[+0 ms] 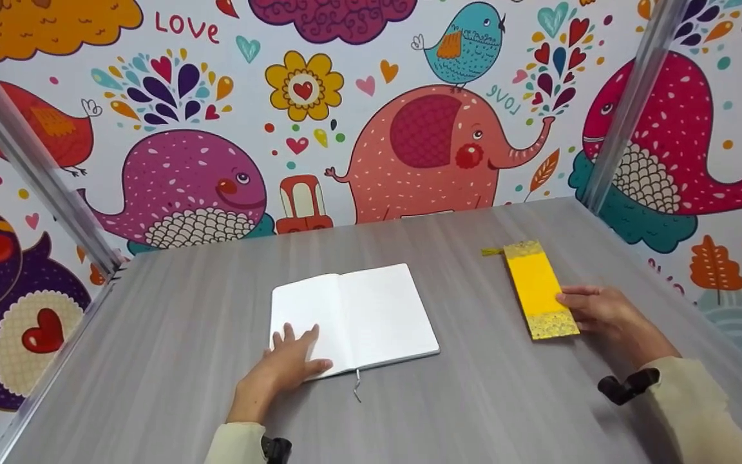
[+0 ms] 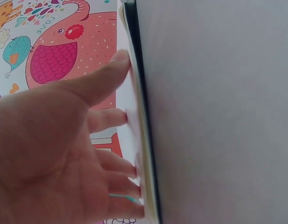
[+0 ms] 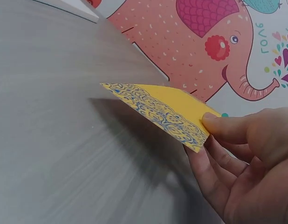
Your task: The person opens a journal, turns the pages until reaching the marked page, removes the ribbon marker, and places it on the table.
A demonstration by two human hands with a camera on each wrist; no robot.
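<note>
An open notebook [image 1: 387, 316] with blank white pages lies mid-table, a thin ribbon [image 1: 357, 385] trailing from its near edge. My left hand [image 1: 290, 361] rests on the left page with fingers spread; in the left wrist view its fingertips touch the paper beside the notebook's edge [image 2: 145, 112]. To the right, my right hand [image 1: 606, 312] pinches a yellow bookmark [image 1: 534, 283] by its right side, thumb on top and fingers beneath. Patterned bands cross both bookmark ends, and a yellow tassel [image 1: 492, 252] sticks out at the far end. The right wrist view shows the bookmark [image 3: 176, 105] tilted above its shadow.
The grey wood-grain table [image 1: 171, 335] runs back to a wall [image 1: 306, 38] printed with cartoon animals. Metal posts [image 1: 635, 103] stand at the table's far corners. A dark band with a small device [image 1: 628, 386] sits at my right wrist.
</note>
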